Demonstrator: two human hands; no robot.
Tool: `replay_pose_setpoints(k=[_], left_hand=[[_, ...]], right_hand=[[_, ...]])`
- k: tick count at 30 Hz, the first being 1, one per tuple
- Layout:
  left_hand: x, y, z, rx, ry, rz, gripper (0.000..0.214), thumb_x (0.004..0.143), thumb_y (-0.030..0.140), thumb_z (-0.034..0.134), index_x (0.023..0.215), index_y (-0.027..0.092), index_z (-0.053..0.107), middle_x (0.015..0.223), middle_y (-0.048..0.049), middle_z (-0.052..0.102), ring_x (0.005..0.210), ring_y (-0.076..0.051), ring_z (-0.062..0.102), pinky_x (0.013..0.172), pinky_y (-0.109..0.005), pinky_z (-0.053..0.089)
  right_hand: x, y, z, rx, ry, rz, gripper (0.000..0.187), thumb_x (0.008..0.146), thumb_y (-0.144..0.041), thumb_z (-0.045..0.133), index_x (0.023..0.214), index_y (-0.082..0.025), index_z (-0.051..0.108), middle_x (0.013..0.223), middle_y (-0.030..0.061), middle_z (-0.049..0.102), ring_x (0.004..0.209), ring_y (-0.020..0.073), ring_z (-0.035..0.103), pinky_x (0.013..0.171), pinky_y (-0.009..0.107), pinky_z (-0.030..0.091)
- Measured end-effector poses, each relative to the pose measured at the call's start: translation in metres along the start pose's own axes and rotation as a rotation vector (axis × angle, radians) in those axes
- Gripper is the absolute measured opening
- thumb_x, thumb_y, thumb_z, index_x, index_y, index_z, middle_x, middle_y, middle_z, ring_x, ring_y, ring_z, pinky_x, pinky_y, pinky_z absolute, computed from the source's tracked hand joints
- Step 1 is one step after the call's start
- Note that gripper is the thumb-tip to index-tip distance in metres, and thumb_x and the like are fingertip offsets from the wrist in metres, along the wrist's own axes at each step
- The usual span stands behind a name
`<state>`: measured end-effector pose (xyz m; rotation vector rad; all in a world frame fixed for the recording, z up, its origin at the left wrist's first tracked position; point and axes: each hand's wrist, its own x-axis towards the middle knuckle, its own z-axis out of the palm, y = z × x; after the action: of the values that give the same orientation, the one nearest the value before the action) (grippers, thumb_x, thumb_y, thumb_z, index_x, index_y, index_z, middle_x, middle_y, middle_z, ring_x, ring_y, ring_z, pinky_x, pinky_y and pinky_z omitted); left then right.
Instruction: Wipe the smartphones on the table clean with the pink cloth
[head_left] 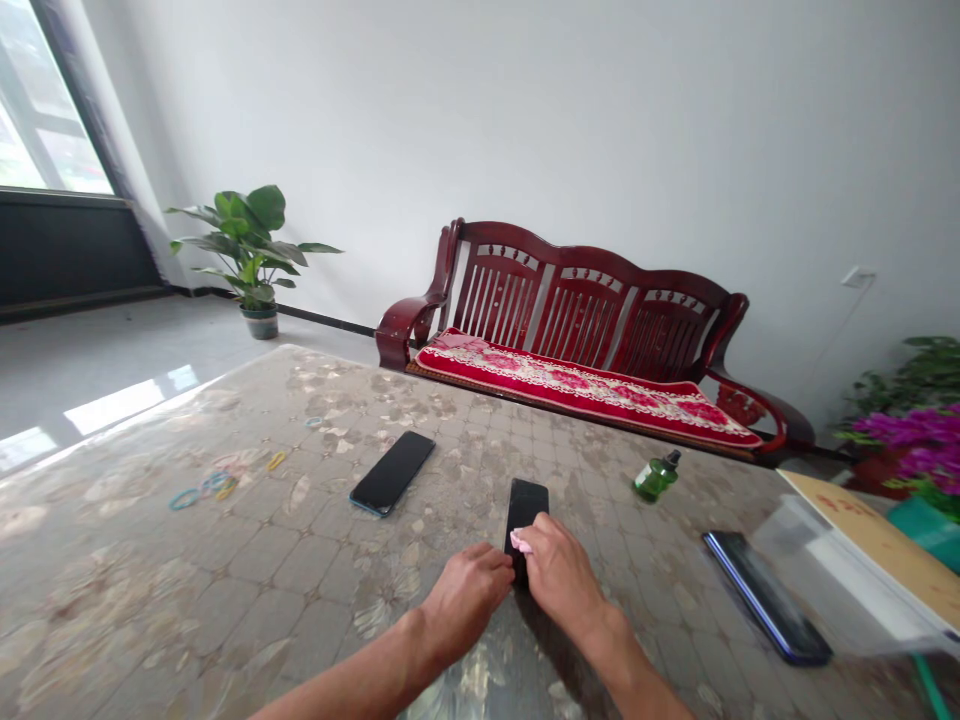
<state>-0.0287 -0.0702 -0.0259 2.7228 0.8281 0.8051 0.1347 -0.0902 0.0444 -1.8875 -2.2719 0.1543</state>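
A black smartphone (pixel 528 497) lies flat on the patterned tablecloth in front of me, its lower part covered by my hands. My right hand (pixel 559 570) is closed around a small pink cloth (pixel 520 541) and presses it against the phone's screen. At the phone's lower left edge, the fingers of my left hand (pixel 466 595) are drawn together and grip it. To the left lies a second dark smartphone (pixel 393 473), face up and untouched. A third phone (pixel 766 598) with a blue edge rests on the right. A small green spray bottle (pixel 656 477) lies tilted beyond my right hand.
Several coloured hair ties (pixel 217 486) are scattered on the table (pixel 300 570) at left. At right are a clear plastic sheet or case (pixel 817 560), a tan book or box (pixel 877 525) and purple flowers (pixel 911 445). Behind stands a red wooden bench (pixel 577 310).
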Motion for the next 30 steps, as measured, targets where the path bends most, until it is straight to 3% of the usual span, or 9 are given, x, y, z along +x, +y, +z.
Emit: replay_pose_setpoints(k=[8, 16, 24, 30], left_hand=[[0.0, -0.002, 0.002, -0.011, -0.013, -0.015, 0.028, 0.1, 0.019, 0.044, 0.086, 0.018, 0.068, 0.083, -0.0039, 0.066, 0.077, -0.016, 0.061, 0.076, -0.025, 0.051], [0.0, -0.003, 0.004, 0.033, -0.03, 0.006, 0.024, 0.097, 0.015, 0.05, 0.078, 0.017, 0.066, 0.08, -0.0028, 0.066, 0.075, -0.016, 0.06, 0.072, -0.025, 0.05], [-0.001, -0.003, 0.001, -0.01, -0.007, -0.018, 0.028, 0.1, 0.02, 0.044, 0.085, 0.018, 0.068, 0.081, -0.0037, 0.066, 0.076, -0.016, 0.06, 0.076, -0.024, 0.05], [0.0, -0.003, 0.004, -0.017, -0.008, -0.027, 0.02, 0.097, 0.017, 0.051, 0.085, 0.018, 0.067, 0.081, -0.0027, 0.067, 0.077, -0.016, 0.062, 0.075, -0.025, 0.05]], right_hand=[[0.032, 0.0, 0.003, -0.068, 0.034, 0.047, 0.032, 0.092, -0.011, 0.043, 0.099, -0.023, 0.072, 0.099, 0.0067, 0.064, 0.095, 0.0181, 0.058, 0.084, 0.025, 0.04], [0.004, -0.005, 0.0, 0.004, -0.018, -0.045, 0.032, 0.092, -0.012, 0.041, 0.092, -0.023, 0.071, 0.092, 0.0042, 0.063, 0.09, 0.0159, 0.057, 0.08, 0.023, 0.039], [0.029, 0.003, 0.001, -0.061, 0.023, 0.044, 0.033, 0.091, -0.011, 0.043, 0.098, -0.024, 0.073, 0.095, 0.0055, 0.064, 0.093, 0.0166, 0.059, 0.081, 0.023, 0.04], [-0.005, 0.003, 0.0, 0.026, -0.01, -0.05, 0.032, 0.089, -0.008, 0.043, 0.089, -0.024, 0.072, 0.088, 0.0033, 0.062, 0.086, 0.0149, 0.058, 0.075, 0.022, 0.038]])
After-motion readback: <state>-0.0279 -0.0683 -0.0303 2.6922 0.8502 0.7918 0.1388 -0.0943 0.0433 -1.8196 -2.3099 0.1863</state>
